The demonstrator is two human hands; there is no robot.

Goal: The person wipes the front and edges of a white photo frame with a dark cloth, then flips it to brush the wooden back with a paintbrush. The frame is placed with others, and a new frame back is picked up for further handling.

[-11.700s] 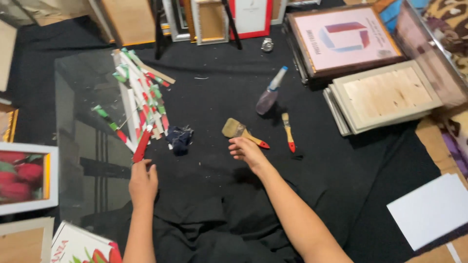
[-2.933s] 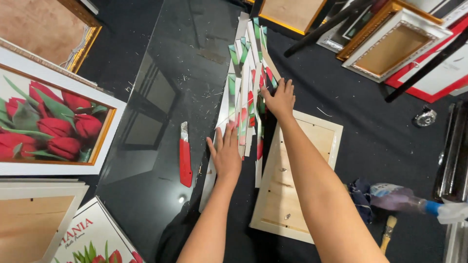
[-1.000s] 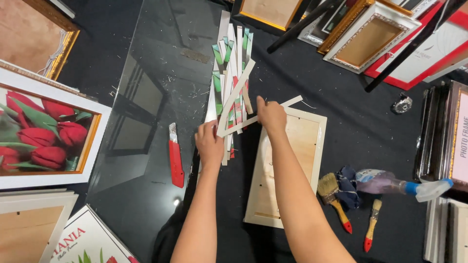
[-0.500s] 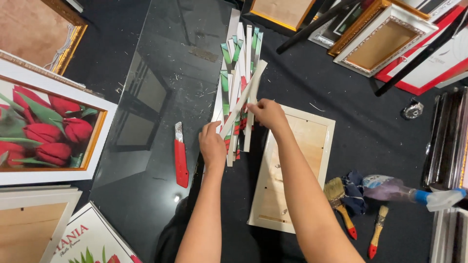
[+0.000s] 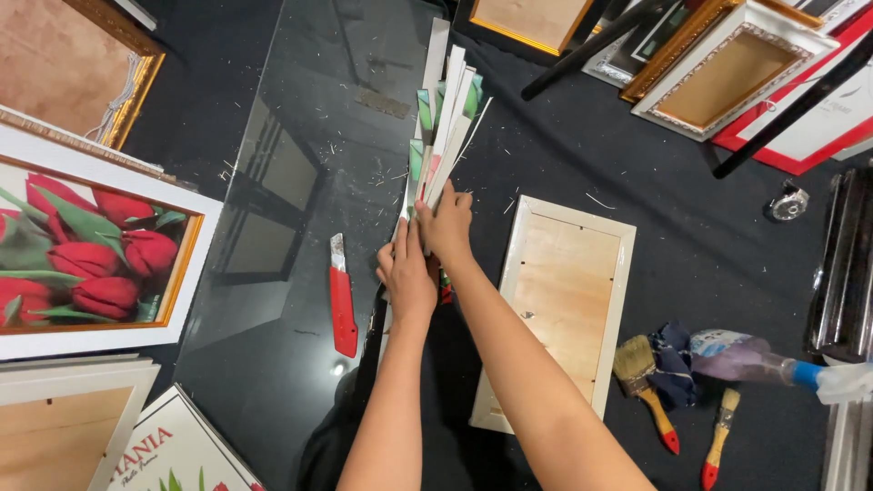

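Hands' (image 5: 427,255) grip around paper strips (image 5: 444,127), red cutter (image 5: 342,305) beside, frame (image 5: 564,309) right.

Head view, steeply downward (close)
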